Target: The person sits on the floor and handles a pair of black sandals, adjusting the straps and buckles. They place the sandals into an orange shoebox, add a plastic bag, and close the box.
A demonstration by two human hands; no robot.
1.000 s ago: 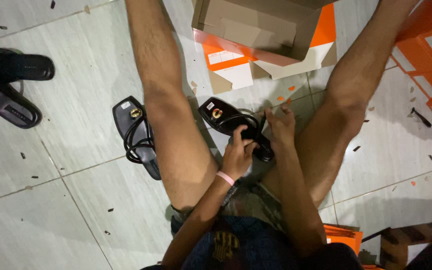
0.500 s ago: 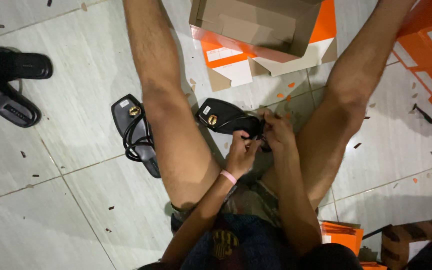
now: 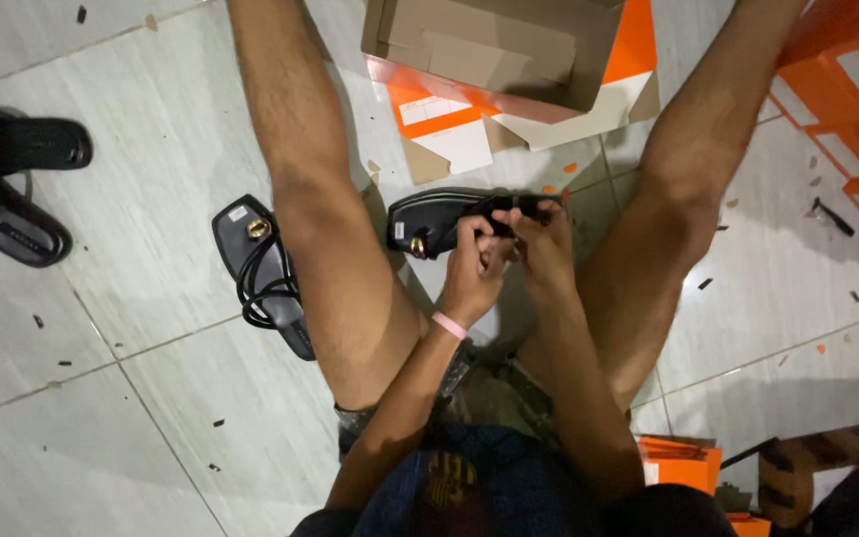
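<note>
Both hands' fingers [image 3: 479,234] pinch black sandal [image 3: 429,224]; its twin [image 3: 260,268] behind left thigh

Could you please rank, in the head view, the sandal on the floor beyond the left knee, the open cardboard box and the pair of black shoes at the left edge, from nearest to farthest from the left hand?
1. Sandal, just left of the left hand, past the leg.
2. Box, ahead at the top.
3. Shoes, far left edge.
</note>
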